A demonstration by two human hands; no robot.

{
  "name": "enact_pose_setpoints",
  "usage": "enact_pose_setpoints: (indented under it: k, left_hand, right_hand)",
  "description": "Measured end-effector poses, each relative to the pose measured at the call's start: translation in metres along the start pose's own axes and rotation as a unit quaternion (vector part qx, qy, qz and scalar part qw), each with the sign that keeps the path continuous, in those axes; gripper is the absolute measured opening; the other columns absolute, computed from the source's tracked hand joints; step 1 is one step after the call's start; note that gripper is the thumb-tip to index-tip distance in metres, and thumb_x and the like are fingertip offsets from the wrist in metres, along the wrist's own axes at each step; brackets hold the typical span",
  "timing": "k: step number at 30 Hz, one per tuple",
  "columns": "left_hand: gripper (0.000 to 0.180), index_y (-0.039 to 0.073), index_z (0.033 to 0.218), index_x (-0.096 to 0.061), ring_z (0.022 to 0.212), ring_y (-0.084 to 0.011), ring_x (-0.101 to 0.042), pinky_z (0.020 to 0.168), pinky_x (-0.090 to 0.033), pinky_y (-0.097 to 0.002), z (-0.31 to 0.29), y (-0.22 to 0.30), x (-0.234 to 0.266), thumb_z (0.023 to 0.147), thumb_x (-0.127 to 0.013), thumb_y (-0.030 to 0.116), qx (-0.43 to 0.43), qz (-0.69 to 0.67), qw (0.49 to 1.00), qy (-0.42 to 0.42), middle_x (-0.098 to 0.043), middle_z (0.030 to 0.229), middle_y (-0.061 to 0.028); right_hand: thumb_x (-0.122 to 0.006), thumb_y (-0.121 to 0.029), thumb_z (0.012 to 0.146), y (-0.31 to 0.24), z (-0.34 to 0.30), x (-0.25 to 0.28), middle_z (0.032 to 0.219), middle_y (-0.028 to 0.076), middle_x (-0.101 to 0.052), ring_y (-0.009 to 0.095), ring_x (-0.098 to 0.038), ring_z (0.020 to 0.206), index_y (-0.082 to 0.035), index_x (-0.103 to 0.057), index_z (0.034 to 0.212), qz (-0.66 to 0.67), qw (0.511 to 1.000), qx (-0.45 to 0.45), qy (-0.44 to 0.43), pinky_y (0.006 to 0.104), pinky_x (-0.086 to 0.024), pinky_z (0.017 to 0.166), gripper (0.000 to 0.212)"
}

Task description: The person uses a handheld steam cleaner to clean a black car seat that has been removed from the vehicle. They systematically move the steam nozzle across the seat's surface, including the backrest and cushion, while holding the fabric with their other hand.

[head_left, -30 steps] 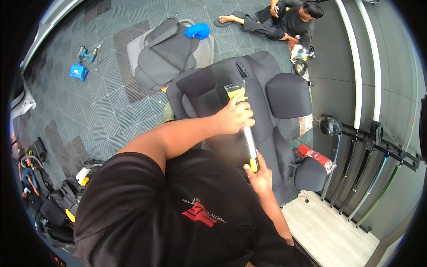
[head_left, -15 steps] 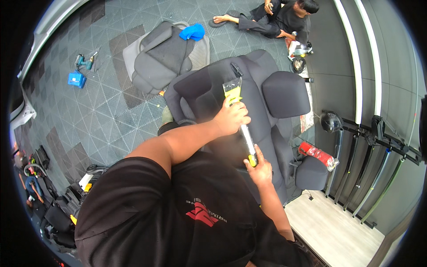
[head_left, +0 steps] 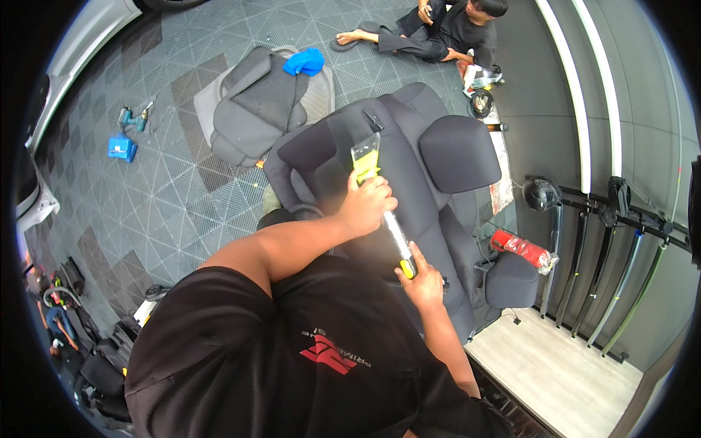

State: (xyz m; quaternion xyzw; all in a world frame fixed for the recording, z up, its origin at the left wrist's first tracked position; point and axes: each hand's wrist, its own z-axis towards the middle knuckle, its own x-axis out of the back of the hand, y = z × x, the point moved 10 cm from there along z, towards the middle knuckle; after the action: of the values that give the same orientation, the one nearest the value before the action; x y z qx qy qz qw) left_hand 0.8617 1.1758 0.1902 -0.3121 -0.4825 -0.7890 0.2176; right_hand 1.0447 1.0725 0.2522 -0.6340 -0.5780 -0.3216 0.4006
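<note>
A dark grey fabric car seat [head_left: 314, 153] lies in front of me, its headrest [head_left: 460, 155] to the right. Over its fabric slants an upholstery vacuum wand [head_left: 396, 235] with a clear, flared nozzle and yellow-green neck. My left hand [head_left: 371, 204] is wrapped round the wand just below that neck. Lower down, my right hand [head_left: 423, 281] grips the black-and-yellow end, thumb along it. The nozzle's tip is near a black lever on the seat; whether it touches the fabric is hard to tell.
Another seat piece [head_left: 255, 109] with a blue cloth [head_left: 304, 63] lies beyond on the tiled floor. A person [head_left: 456, 36] sits at the far right. Power drills [head_left: 136, 118] and a blue box [head_left: 122, 148] are left. A red bottle [head_left: 522, 250] and wall-racked poles [head_left: 602, 285] stand right.
The wand's nozzle has drawn back slightly toward me along the seat, with both hands still on it. The whole view has shifted a little.
</note>
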Motion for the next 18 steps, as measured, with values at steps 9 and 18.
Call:
enact_pose_setpoints:
  k: [9, 18]
  left_hand:
    - [0.024, 0.026, 0.091, -0.073, 0.126, -0.0231, -0.058, 0.113, -0.029, -0.0674, -0.008, -0.006, 0.026, 0.071, -0.079, 0.012, -0.006, -0.043, 0.999, -0.014, -0.065, 0.108, 0.0074]
    - [0.018, 0.026, 0.09, -0.071, 0.123, -0.0207, -0.061, 0.115, -0.03, -0.069, 0.023, -0.002, 0.011, 0.077, -0.074, 0.014, -0.088, -0.029, 0.995, 0.044, -0.064, 0.107, 0.0069]
  right_hand:
    - [-0.089, -0.04, 0.087, -0.009, -0.011, 0.011, 0.107, 0.017, -0.081, 0.035, -0.079, 0.096, -0.018, -0.06, 0.156, -0.02, 0.998, 0.052, 0.025, 0.0497, -0.056, 0.09, 0.078]
    - [-0.088, -0.038, 0.088, 0.003, 0.002, 0.016, 0.115, 0.022, -0.08, 0.039, -0.078, 0.098, -0.014, -0.059, 0.156, 0.056, 0.997, 0.021, 0.049, 0.0529, -0.057, 0.091, 0.077]
